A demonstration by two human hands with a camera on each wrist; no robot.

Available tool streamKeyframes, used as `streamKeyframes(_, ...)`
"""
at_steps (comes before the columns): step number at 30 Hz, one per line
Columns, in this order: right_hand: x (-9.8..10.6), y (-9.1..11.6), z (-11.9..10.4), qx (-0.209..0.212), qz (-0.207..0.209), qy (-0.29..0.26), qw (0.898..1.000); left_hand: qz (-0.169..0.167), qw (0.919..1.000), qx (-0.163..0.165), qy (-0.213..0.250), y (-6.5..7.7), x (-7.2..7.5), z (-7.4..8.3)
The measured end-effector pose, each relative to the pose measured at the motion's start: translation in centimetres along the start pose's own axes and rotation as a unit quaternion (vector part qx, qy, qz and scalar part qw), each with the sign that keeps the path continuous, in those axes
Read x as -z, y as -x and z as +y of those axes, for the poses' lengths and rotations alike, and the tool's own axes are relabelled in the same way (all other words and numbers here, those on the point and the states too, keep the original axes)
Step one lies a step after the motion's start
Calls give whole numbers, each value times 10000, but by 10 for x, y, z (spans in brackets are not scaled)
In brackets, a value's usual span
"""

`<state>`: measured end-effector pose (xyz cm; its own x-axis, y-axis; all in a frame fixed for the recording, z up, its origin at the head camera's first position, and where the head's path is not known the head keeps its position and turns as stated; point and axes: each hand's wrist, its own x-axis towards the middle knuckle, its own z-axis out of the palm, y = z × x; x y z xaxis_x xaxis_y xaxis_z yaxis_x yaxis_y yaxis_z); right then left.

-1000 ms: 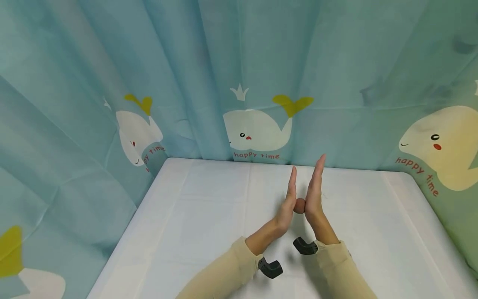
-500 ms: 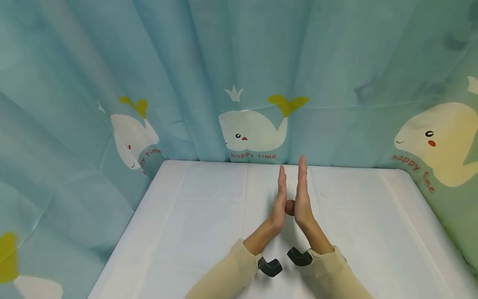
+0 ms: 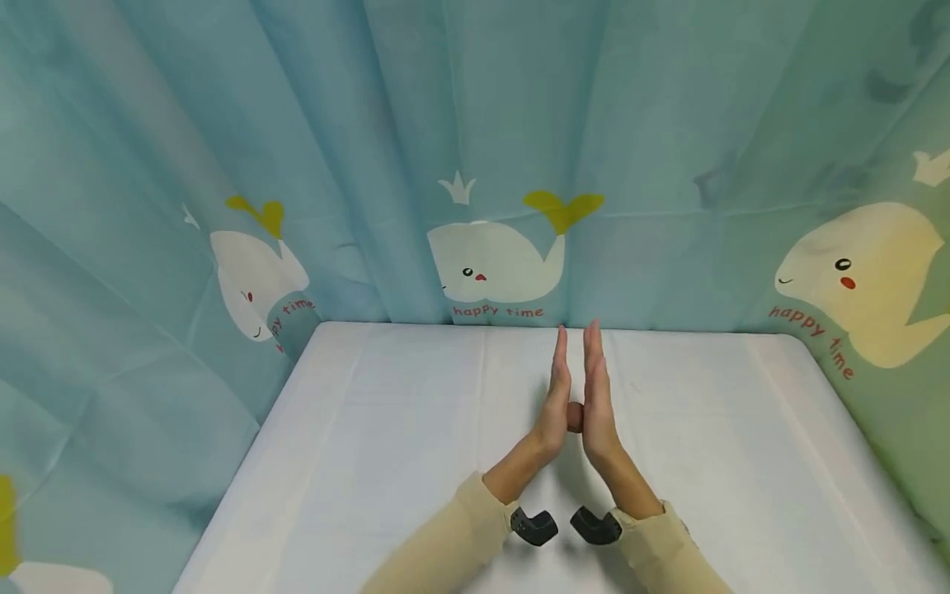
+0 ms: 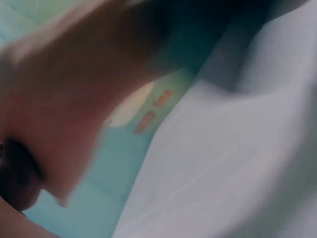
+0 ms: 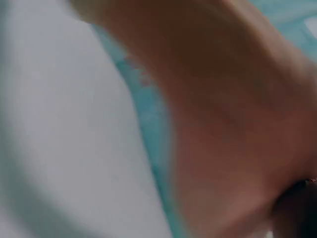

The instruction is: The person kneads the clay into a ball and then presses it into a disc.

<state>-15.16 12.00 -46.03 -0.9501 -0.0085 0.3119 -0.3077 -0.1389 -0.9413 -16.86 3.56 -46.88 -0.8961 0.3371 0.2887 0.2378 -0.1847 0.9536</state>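
A small brown ball (image 3: 575, 417) sits between my two palms in the head view, its sides covered by the hands. On its left is my left hand (image 3: 552, 417), fingers straight and pointing away toward the curtain. Facing it from the other side, my right hand (image 3: 598, 417) presses its palm on the ball, also with straight fingers. The fingertips stand a little apart, with a narrow gap between the hands. In the left wrist view the ball (image 4: 19, 176) is a dark round shape beside a blurred palm. At the lower right of the right wrist view, the ball (image 5: 297, 210) shows partly.
Below the hands lies a white table (image 3: 401, 445). A blue-green curtain (image 3: 653, 124) with printed whales hangs behind it and along both sides. Black wrist mounts (image 3: 534, 528) stick out from the cream sleeves (image 3: 453, 540) close to each other.
My right hand has moved left toward the left hand, narrowing the gap between the palms. The ball looks narrower than before. The head view has shifted slightly, sliding the curtain prints left.
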Motion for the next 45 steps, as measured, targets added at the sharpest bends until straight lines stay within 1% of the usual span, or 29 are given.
streamKeyframes(2,8,-9,-2,-25,190,-31,9998,-93,9999,43,107,7,-5,2)
streamKeyframes(5,18,-17,3,-207,345,-20,9992,-152,9992,95,360,13,-10,10)
streamKeyframes(7,20,-18,11,-419,363,14,9985,-163,9990,42,412,12,-9,16)
streamKeyframes(9,16,-14,17,-556,319,-44,9979,-103,9990,-2,429,6,-6,19)
streamKeyframes(10,12,-10,19,-560,262,-36,9981,-35,9993,-11,370,2,-4,18)
streamKeyframes(12,2,-1,19,-501,118,0,9987,188,9996,10,199,-7,2,14)
streamKeyframes(14,-9,7,15,-334,-11,103,9994,424,9991,47,44,-14,8,7)
streamKeyframes(16,-16,9,10,-173,-87,282,9994,499,9987,97,-105,-16,12,-1)
streamKeyframes(18,-15,4,5,-118,-19,366,9993,392,9990,133,-161,-14,12,-6)
streamKeyframes(20,-8,-5,4,-153,117,450,9988,134,9997,160,-149,-9,10,-7)
streamKeyframes(23,7,-21,11,-254,348,415,9982,-153,9995,275,37,-1,4,-1)
streamKeyframes(25,14,-25,18,-332,414,412,9977,-195,9983,444,314,1,3,6)
streamKeyframes(27,14,-22,25,-387,388,411,9977,-64,9957,633,674,0,4,12)
streamKeyframes(29,6,-13,28,-420,269,405,9979,156,9929,746,918,-4,8,16)
streamKeyframes(30,0,-9,28,-389,195,399,9983,248,9927,755,904,-6,11,16)
streamKeyframes(32,-9,-1,22,-255,66,395,9989,380,9944,713,677,-11,15,11)
streamKeyframes(34,-16,2,10,-57,1,415,9991,388,9955,697,515,-13,15,3)
streamKeyframes(35,-17,0,5,72,4,509,9987,351,9960,702,421,-12,14,-1)
streamKeyframes(36,-16,-3,1,185,21,559,9983,306,9963,722,363,-10,12,-4)
streamKeyframes(38,-8,-12,-3,228,117,594,9979,226,9956,783,453,-5,6,-5)
streamKeyframes(41,9,-27,6,127,321,475,9983,52,9926,949,759,2,-2,3)
streamKeyframes(43,17,-30,13,-42,395,421,9983,74,9890,978,1107,3,-3,10)
streamKeyframes(45,17,-26,21,-153,345,483,9981,184,9868,909,1327,-1,-3,15)
